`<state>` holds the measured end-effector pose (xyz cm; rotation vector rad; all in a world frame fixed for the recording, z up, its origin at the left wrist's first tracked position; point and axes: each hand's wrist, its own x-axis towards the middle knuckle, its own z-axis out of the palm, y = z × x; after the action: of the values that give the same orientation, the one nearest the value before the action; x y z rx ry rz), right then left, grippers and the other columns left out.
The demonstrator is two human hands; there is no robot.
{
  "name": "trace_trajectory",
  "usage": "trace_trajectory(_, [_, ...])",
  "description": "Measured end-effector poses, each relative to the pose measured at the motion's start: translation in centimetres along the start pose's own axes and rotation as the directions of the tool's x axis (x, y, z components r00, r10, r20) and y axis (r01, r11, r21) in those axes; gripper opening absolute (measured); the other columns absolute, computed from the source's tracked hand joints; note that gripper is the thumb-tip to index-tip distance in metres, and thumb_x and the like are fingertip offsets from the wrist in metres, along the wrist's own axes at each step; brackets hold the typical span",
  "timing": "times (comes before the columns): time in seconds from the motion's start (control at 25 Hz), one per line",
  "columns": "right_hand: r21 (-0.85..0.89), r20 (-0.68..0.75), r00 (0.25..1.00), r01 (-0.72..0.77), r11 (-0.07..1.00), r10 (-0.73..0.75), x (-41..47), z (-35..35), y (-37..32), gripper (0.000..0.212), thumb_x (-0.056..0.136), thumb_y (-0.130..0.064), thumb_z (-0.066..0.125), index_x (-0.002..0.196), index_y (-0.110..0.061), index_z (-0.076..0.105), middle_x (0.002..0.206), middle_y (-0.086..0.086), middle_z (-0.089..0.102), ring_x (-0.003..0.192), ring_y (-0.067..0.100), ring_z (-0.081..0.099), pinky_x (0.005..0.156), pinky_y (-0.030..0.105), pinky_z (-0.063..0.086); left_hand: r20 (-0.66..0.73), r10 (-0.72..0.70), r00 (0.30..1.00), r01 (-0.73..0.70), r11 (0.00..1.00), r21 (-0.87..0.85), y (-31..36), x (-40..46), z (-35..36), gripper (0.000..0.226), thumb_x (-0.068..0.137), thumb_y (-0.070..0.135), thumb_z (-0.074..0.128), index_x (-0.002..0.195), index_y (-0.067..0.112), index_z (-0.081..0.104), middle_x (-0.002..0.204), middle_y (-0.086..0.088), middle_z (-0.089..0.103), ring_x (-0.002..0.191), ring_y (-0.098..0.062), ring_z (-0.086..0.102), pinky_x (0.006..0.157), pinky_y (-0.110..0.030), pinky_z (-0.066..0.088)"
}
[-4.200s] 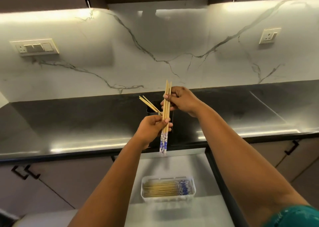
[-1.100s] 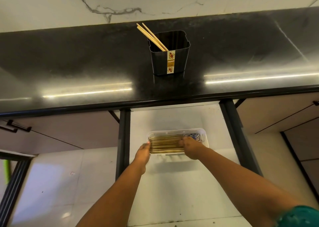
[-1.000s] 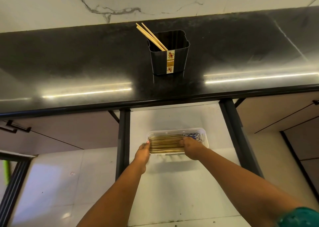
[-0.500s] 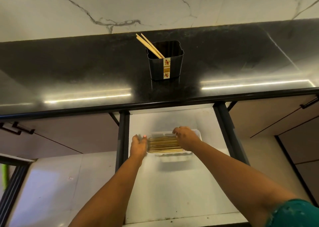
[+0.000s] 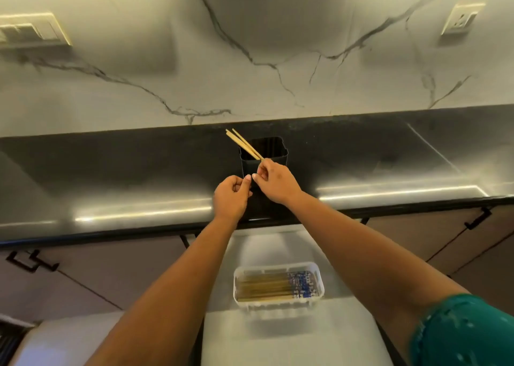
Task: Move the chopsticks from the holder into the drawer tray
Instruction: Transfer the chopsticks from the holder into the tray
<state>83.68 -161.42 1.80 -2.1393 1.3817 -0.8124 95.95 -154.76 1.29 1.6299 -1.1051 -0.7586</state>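
Just above the right hand (image 5: 274, 181), which pinches the last chopsticks (image 5: 243, 143) low, their long free ends could lever and slip (left hand (image 5: 230, 196) curled, seemingly empty), tipping the holder (image 5: 268, 150).

home kitchen: marble backsplash (image 5: 278, 60), countertop (image 5: 111, 176)

No text, brand, number or sign can be read here — the holder (image 5: 264, 160) shows only its plain black wall, its front hidden behind the hands, and the blue pattern on the chopsticks in the tray (image 5: 279, 306) is too blurred to tell.
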Motion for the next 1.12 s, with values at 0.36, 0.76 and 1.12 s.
trace_trajectory(0.36, [-0.071, 0.058, 0.984, -0.163, 0.984, 0.167, 11.8, -0.5, 0.7, 0.028, 0.089, -0.013, 0.059, 0.117, -0.012, 0.058, 0.107, 0.006, 0.063, 0.094, 0.016, 0.059, 0.081, 0.027, 0.048, 0.024, -0.107, 0.994, 0.11, 0.984, -0.137, 1.9, 8.0, -0.8, 0.045, 0.093, 0.008, 0.054, 0.136, 0.016, 0.047, 0.127, -0.001, 0.059, 0.111, -0.013, 0.057, 0.086, -0.022, 0.047])
trace_trajectory(0.76, [-0.55, 0.299, 0.853, -0.212, 0.808, 0.428, 19.8, 5.2, 1.9, 0.027, 0.088, -0.012, 0.063, 0.115, -0.008, 0.06, 0.09, 0.007, 0.058, 0.084, 0.021, 0.062, 0.073, 0.031, 0.052, 0.053, -0.093, 0.994, 0.099, 0.987, -0.126, -0.5, 12.6, -1.3, 0.039, 0.094, 0.011, 0.056, 0.132, 0.015, 0.051, 0.119, 0.002, 0.063, 0.104, -0.007, 0.059, 0.074, -0.013, 0.045])
trace_trajectory(1.12, [-0.293, 0.137, 0.951, -0.229, 0.928, 0.278, 18.8, 3.7, 2.8, 0.018, 0.095, -0.013, 0.055, 0.11, -0.007, 0.061, 0.102, 0.013, 0.063, 0.091, 0.026, 0.062, 0.08, 0.036, 0.052, 0.052, -0.177, 0.983, 0.183, 0.969, -0.169, -1.5, 11.2, -1.3, 0.032, 0.095, 0.013, 0.055, 0.126, 0.016, 0.056, 0.117, 0.003, 0.064, 0.106, -0.009, 0.059, 0.087, -0.021, 0.045])
